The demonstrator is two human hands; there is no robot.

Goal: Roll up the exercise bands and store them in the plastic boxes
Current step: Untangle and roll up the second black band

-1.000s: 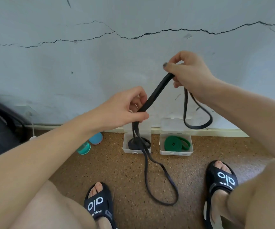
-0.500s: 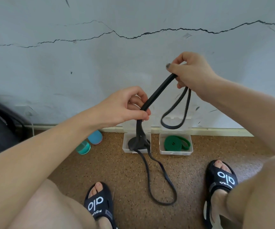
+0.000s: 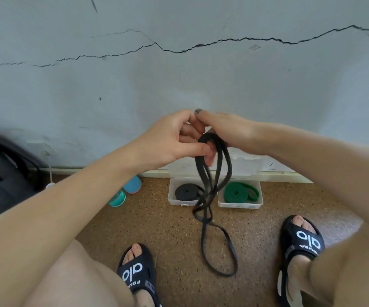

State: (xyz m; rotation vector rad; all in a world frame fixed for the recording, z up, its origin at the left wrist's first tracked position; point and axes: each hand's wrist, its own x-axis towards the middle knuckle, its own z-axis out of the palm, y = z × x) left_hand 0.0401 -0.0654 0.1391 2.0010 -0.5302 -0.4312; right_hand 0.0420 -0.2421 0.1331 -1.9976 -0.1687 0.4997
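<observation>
Two hands meet at chest height over the floor, both on one long black exercise band (image 3: 212, 173). Left hand (image 3: 170, 140) pinches the gathered top of the band between thumb and curled fingers. Right hand (image 3: 227, 131) lies over the same bunch; its fingers are hidden behind the band and the left hand, so I cannot tell whether they grip or only press.

Below the hands the band hangs in several slack loops. The lowest loop lies on the speckled floor (image 3: 174, 240) between the two black sandals.

Near the wall, the left plastic box (image 3: 172, 199) holds a rolled black band (image 3: 186, 191); the right plastic box (image 3: 241, 204) holds a rolled green band (image 3: 236, 192).

Risks, as judged:
- loops are loose and uneven, so the bundle may spring open if the pinch slackens;
- hanging strands cross near the boxes, so a twist could set in;
- the trailing loop could snag on a sandal.
</observation>
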